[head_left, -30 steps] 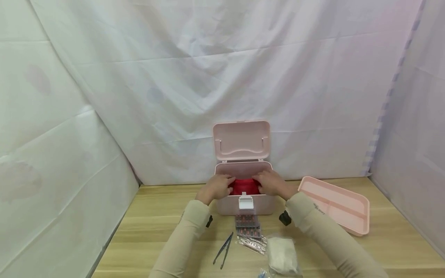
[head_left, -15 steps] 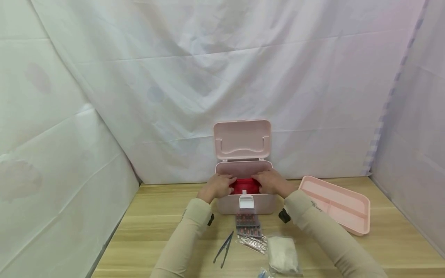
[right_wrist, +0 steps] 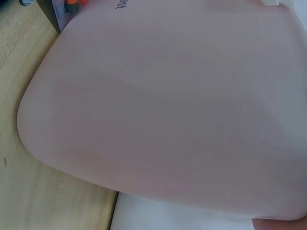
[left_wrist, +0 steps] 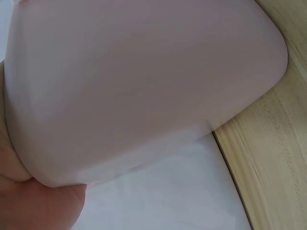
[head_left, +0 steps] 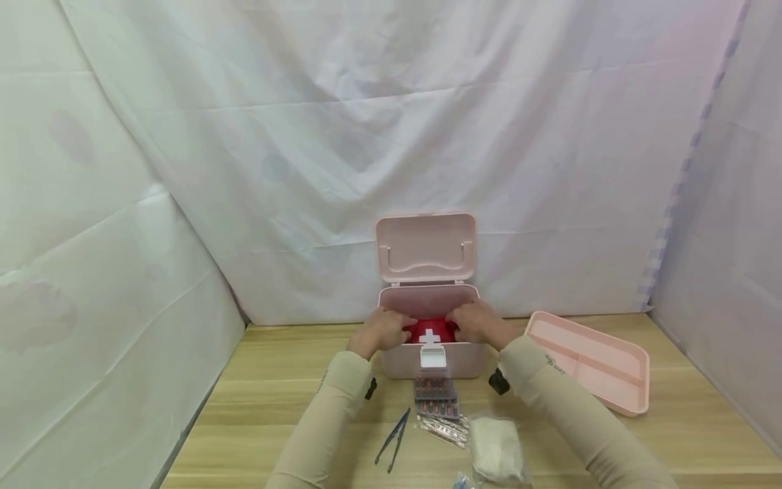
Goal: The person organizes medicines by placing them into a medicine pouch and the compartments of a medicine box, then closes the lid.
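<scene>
An open pink box (head_left: 398, 365) stands against the back curtain, its lid (head_left: 425, 246) raised. Inside it, partly hidden by the front wall and latch, is a red pouch (head_left: 435, 324) with a white cross. My left hand (head_left: 385, 329) reaches over the box's left side and grips the pouch's left end. At the other end my right hand (head_left: 478, 322) holds it, thumb and fingers bent at its edge. Both wrist views are mostly filled by the box's outer side walls; only bits of the left hand (left_wrist: 38, 203) and right hand (right_wrist: 280, 224) show.
Before the box lie capsule blister packs (head_left: 435, 397), silvery wrapped sticks (head_left: 444, 429), blue tweezers (head_left: 393, 440) and a bagged white bundle (head_left: 496, 449). A pink divided tray (head_left: 611, 363) rests on the right. White cloth (head_left: 293, 170) encloses the table's back and sides.
The red pouch has tipped inside the box, so its white cross now shows behind the latch. Both hands have stayed at its ends with only slight movement.
</scene>
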{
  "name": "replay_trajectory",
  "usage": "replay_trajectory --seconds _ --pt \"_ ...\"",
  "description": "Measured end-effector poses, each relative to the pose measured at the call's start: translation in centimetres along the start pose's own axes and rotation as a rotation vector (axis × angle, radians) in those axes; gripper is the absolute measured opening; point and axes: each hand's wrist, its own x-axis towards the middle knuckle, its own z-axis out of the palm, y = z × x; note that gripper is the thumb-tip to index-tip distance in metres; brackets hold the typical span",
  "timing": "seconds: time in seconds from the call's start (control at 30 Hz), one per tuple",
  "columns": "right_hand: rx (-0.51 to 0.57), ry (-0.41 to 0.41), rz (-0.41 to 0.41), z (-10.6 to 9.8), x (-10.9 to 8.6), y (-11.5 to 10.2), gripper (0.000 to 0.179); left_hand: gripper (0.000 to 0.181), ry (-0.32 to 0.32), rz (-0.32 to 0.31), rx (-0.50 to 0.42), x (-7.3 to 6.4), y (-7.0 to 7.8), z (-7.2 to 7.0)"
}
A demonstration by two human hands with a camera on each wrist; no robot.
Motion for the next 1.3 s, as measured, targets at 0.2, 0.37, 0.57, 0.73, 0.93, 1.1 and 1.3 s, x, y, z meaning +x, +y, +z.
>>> replay_trajectory --seconds 0.2,0.37,0.57,0.73,0.93,1.1,1.3 --pt "0.061 0.093 -0.032 0.2 -0.2 0.4 0.005 0.029 0.131 0.04 -0.076 0.4 -0.3 0.5" --pt "0.205 0.196 -0.096 0.4 -0.9 1.2 0.018 0.026 0.201 0.031 -0.192 0.6 -0.5 0.7" --pt "0.309 0.32 -0.172 -1.0 -3.0 2.2 0.027 0.024 0.291 0.06 -0.276 0.8 -0.7 0.4" --pt "0.293 0.38 -0.114 -2.1 -6.4 3.8 0.032 0.028 0.311 0.063 -0.293 0.8 -0.6 0.2" --pt "0.222 0.382 0.012 -1.4 -10.9 6.4 0.051 0.03 0.352 0.099 -0.276 0.6 -0.6 0.3" --pt "0.22 0.369 0.1 0.4 -14.5 8.8 0.062 0.035 0.377 0.101 -0.258 0.2 -0.7 0.7" --pt "0.15 0.372 0.157 2.9 -18.3 11.3 0.071 0.045 0.377 0.083 -0.305 0.4 -0.6 1.6"
